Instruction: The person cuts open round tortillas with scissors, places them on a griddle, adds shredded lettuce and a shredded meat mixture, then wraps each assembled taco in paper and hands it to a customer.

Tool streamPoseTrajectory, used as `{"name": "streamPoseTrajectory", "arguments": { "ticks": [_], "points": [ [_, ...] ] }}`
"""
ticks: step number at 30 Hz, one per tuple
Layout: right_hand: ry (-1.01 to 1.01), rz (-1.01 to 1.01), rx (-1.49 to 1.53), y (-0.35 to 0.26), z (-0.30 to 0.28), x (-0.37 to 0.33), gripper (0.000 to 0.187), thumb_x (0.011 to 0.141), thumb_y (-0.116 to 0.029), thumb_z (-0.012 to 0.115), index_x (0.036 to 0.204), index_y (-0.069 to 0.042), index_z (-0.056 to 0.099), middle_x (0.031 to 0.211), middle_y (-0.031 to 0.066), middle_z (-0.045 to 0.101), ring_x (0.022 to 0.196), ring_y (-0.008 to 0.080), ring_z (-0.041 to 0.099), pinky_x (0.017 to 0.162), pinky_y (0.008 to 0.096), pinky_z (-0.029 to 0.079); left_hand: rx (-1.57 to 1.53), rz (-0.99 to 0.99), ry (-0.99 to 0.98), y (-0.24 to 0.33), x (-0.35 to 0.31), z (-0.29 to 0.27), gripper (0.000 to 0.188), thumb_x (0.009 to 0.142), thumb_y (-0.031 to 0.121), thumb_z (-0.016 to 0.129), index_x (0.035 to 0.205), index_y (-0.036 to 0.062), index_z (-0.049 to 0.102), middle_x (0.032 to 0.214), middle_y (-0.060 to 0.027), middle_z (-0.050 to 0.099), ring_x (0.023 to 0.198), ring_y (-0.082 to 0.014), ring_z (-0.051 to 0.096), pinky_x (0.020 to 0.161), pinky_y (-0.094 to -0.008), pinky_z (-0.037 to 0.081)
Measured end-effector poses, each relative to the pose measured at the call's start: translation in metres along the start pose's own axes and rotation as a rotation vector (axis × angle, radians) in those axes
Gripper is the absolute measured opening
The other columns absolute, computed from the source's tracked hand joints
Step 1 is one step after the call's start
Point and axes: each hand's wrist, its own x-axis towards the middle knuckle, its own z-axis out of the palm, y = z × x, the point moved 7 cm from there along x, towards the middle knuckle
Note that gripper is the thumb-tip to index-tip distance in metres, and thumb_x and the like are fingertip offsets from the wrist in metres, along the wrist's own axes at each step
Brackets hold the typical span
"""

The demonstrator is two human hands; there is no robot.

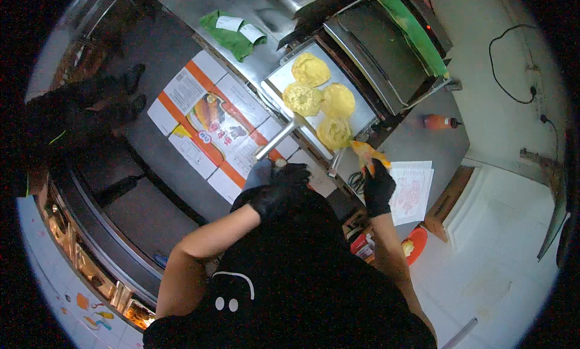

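My right hand [379, 191], in a black glove, is closed on a floppy orange-yellow piece [370, 154]; its kind does not show clearly. The piece reaches toward the nearest of several round yellow flatbreads [334, 133]. These lie on a square metal plate [356, 88] with a shiny metal handle [277, 140] on its near side. A second, shorter handle [336, 162] sticks out beside my right hand. My left hand [284, 189], also black-gloved, rests close in front of my body, short of the long handle. Its fingers blend into the dark clothing.
Behind the plate stands an open appliance [377, 50] with a green strip. A green cloth [231, 36] bearing white slips lies on the steel counter. A printed carton [211, 128] is at left, a sauce bottle [440, 121] and papers [413, 192] at right. Another person [90, 107] stands far left.
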Motion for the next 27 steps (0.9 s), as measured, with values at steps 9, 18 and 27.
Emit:
{"name": "streamPoseTrajectory", "arguments": {
  "ticks": [9,18,27],
  "points": [
    [-0.017,-0.125,-0.201,0.019,0.059,-0.027,0.022,0.076,-0.013,0.059,0.098,-0.011,0.059,0.078,0.0114,0.061,0.060,0.0281,0.060,0.050,0.0367,0.047,-0.449,-0.468,0.525,0.015,-0.078,0.008,0.023,0.088,0.021,0.049,0.105,0.0061,0.054,0.093,-0.0040,0.057,0.085,-0.0174,0.053,0.078,-0.0293,0.045],
    [0.047,-0.215,-0.133,0.012,0.035,-0.033,0.010,0.078,-0.018,0.059,0.085,-0.010,0.057,0.066,0.0102,0.058,0.052,0.0282,0.057,0.047,0.0383,0.045,-0.459,-0.437,0.647,0.027,-0.083,0.024,0.019,0.086,0.020,0.053,0.101,0.0085,0.054,0.093,-0.0052,0.056,0.086,-0.0196,0.054,0.076,-0.0337,0.046],
    [0.115,0.776,1.477,0.218,0.059,-0.021,0.031,0.080,-0.014,0.061,0.108,-0.006,0.053,0.091,0.0040,0.059,0.081,0.0189,0.058,0.067,0.0294,0.047,-0.087,-0.269,0.645,0.053,-0.101,0.018,0.022,0.085,0.024,0.054,0.100,0.0082,0.057,0.092,-0.0030,0.058,0.085,-0.0171,0.053,0.077,-0.0295,0.044]
  ]
}}
